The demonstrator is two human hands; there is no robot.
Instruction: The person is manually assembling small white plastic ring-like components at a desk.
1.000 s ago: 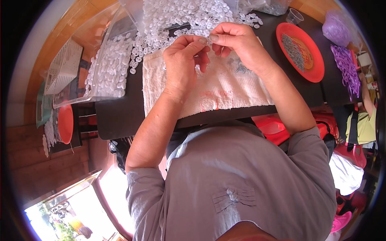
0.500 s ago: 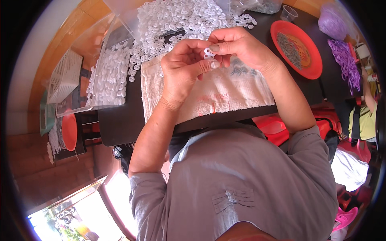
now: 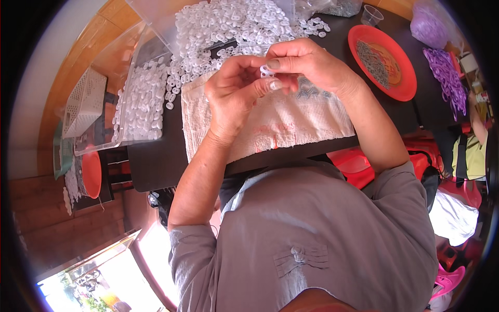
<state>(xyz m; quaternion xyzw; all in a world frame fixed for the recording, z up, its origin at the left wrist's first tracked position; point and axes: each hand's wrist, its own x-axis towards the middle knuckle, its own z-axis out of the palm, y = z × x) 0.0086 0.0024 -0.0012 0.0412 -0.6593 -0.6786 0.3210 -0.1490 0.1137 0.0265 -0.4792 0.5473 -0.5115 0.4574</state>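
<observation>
Above a cream towel (image 3: pixel 280 122), both hands meet over one small white oval plastic piece with holes (image 3: pixel 265 72). My left hand (image 3: pixel 235 89) pinches it from the left and below between thumb and curled fingers. From the right, my right hand (image 3: pixel 314 63) grips its upper end, the thumb pressed against the forefinger. The fingers cover much of the piece, and anything smaller between them cannot be made out. Just beyond lies a large heap of like white pieces (image 3: pixel 234 23), spilling toward the towel's far edge.
A clear plastic bin (image 3: pixel 99 144) at left holds more white pieces. On the right, a red plate (image 3: pixel 405 86) carries small grey metal bits (image 3: pixel 371 62). Beyond it stand a clear cup (image 3: pixel 372 15) and purple strips (image 3: pixel 446 83). Another person's arm (image 3: pixel 477 118) shows at far right.
Both hands have shifted slightly, and the white piece sits a little further left and lower, more covered by the fingers. The grip stays on it.
</observation>
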